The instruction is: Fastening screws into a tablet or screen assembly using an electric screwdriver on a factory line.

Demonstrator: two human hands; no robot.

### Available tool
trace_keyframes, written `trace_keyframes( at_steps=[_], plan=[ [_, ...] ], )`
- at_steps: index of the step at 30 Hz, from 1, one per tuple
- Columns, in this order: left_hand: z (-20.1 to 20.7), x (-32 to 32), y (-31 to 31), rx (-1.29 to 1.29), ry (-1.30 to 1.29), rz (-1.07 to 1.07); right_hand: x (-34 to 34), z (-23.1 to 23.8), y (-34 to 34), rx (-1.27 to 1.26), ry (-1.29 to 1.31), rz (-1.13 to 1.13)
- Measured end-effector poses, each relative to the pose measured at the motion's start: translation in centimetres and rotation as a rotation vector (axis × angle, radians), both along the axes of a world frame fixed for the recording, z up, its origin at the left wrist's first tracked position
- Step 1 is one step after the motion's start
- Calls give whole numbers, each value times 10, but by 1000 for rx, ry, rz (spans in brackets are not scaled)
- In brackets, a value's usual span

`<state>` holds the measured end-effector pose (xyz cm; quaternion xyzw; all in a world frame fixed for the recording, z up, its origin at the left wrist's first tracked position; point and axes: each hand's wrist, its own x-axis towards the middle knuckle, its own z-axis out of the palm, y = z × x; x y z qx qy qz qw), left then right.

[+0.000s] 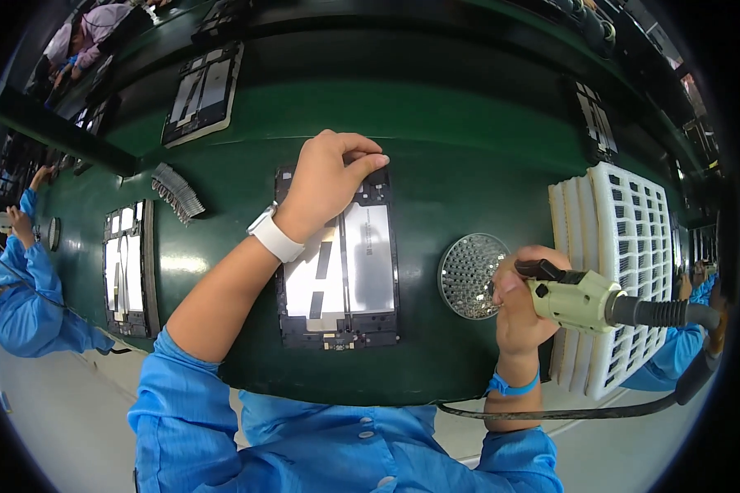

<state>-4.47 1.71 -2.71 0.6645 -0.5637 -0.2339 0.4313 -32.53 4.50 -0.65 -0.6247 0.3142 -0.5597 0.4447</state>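
A tablet chassis (372,271) lies on the bench in front of me, its inside up, with silvery battery panels and a black frame. Over its far end is my left hand (329,177), thumb and fingertips pinched together by the far right corner; whatever they hold is too small or hidden. My right hand (522,304) grips a pale green electric screwdriver (580,301) with a black lever, its cable running off to the right. The screwdriver's tip is hidden by the fingers. Just left of that hand sits a round dish (469,275) of small metal pieces, probably screws.
White grid trays (633,271) stand upright in a stack at the right. More opened tablets (125,267) lie left, and others (204,94) on the far ledge. A grey strip of thin pieces (177,193) rests at left. A co-worker's blue sleeve (29,279) shows far left.
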Motion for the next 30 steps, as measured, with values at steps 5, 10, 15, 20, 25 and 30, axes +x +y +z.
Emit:
trace_keyframes(
  at_steps=[5, 10, 15, 20, 25, 30],
  plan=[
    [-8, 2, -7, -133, -283, -41, -1, 0, 0, 0, -16, 20],
    [-11, 3, -15, -46, -240, -60, -2, 0, -2, 14, 17, -60],
    [-6, 13, -8, -38, -300, -135, 9, 2, -16, 71, -174, -55],
    [3, -12, 48, 53, -177, -167, 9, -3, -22, 110, -261, -26],
    [-2, -19, 58, -54, -241, -151, 12, -14, -33, 113, -244, -56],
    [-3, -16, 59, -26, -187, -172, 18, -18, -34, 99, -233, -76]
  ],
)
